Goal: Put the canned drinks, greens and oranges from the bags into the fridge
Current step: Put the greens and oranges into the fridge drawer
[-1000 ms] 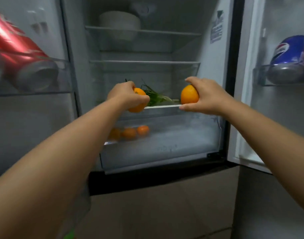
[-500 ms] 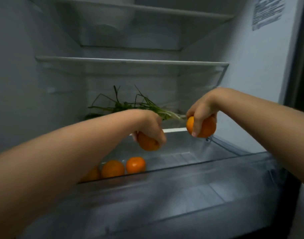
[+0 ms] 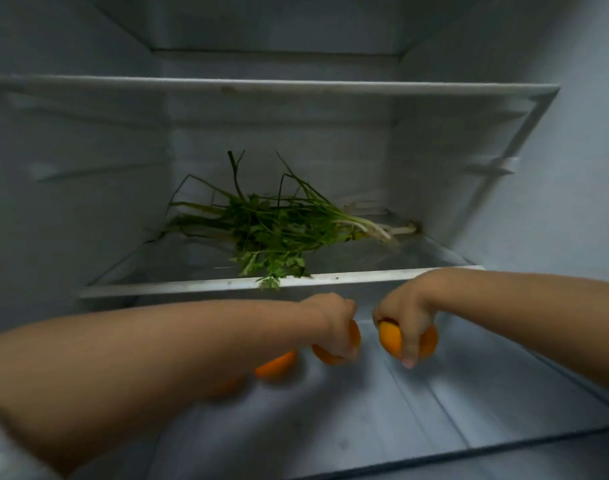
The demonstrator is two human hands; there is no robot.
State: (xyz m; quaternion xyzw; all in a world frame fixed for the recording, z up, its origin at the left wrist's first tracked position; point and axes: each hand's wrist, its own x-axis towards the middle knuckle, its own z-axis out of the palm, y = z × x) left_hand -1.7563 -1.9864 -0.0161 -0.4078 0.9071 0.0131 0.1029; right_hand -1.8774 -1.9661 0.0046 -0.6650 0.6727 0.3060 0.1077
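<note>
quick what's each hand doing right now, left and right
Left hand: closed around an orange, low in the drawer.
Right hand: closed around another orange, over the drawer.

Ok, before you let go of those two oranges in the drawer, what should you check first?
1. Left hand holds its orange: ok.
2. Right hand holds its orange: ok.
3. Both oranges are over the open drawer: ok.
4. Bare drawer floor lies under the right orange: ok.
5. Oranges touch the floor yet: cannot tell.
6. Greens rest on the shelf above, out of the way: ok.
</note>
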